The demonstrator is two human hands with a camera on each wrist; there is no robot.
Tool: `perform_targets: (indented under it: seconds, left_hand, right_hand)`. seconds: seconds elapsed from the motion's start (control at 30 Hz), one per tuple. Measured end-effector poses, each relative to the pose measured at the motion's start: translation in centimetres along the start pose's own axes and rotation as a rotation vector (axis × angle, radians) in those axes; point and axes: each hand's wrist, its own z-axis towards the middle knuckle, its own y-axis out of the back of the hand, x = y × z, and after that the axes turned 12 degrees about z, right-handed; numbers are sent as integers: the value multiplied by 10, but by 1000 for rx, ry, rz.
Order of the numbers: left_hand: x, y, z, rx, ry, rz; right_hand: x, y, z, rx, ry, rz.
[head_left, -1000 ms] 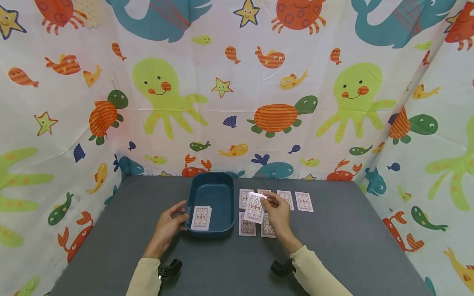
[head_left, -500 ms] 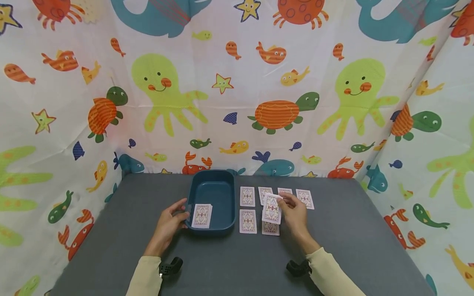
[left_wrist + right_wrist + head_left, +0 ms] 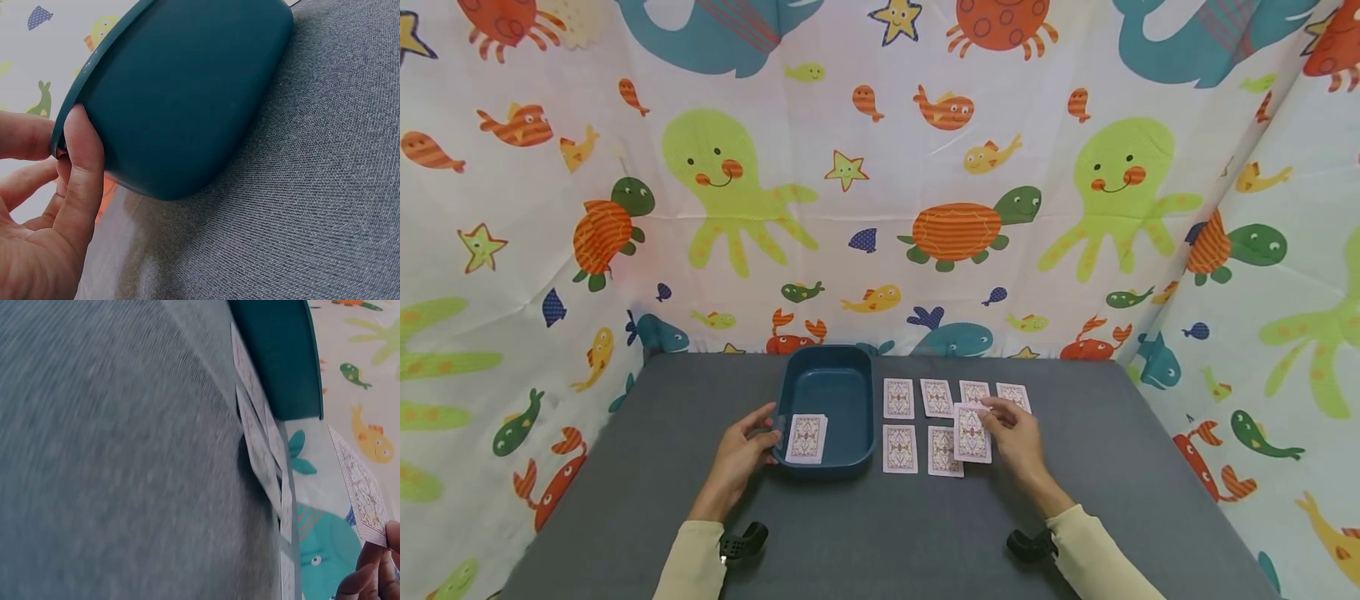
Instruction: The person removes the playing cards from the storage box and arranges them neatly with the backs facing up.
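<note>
My left hand [image 3: 736,458] pinches the left rim of a dark teal plastic tray [image 3: 850,427], thumb outside the wall in the left wrist view. In the tray's near left corner lies a small stack of playing cards [image 3: 806,439], backs up. Between thumb and fingers, my right hand [image 3: 1021,442] holds one playing card [image 3: 972,435] by its edge; the right wrist view shows that card [image 3: 357,487] raised off the table. From the head it overlaps the right edge of a face-down card [image 3: 943,454] in the front row. Another front-row card [image 3: 899,449] lies left of that.
Behind the front row, several face-down cards [image 3: 898,398] form a back row right of the tray; my right fingers partly cover the rightmost ones. A grey cloth [image 3: 865,533] covers the table. A curtain [image 3: 850,225] printed with sea animals stands behind and along the sides.
My right hand has carried its card rightward, from beside the tray, across the front-row cards, to the right end of that row. The left hand has stayed on the tray's rim.
</note>
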Motion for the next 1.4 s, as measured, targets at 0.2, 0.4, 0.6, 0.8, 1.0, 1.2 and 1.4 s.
perform_targets:
  seconds: [0.2,0.4,0.6,0.8,1.0,1.2,1.4]
  left_hand:
    - [1,0,1,3,1,-5]
    - [1,0,1,4,-3,-13]
    - [2,0,1,-1,2,-11]
    - [1,-1,1,-1,5,-11]
    - [1,-1,1,1,9,-28]
    - [3,-1,1,0,3,-26]
    - [2,0,2,0,6,-34]
  right_hand:
    - [1,8,1,21,-36,-29]
    - [-12,17,7,40,-63,-63]
    - [-18,26,10,50,-100,-116]
    - [-20,31,12,81,-136,-149]
    - [-24,31,13,79,-162,-181]
    - [-29,33,13,91,-161,-270]
    - [-32,35,16,106,-155,-323]
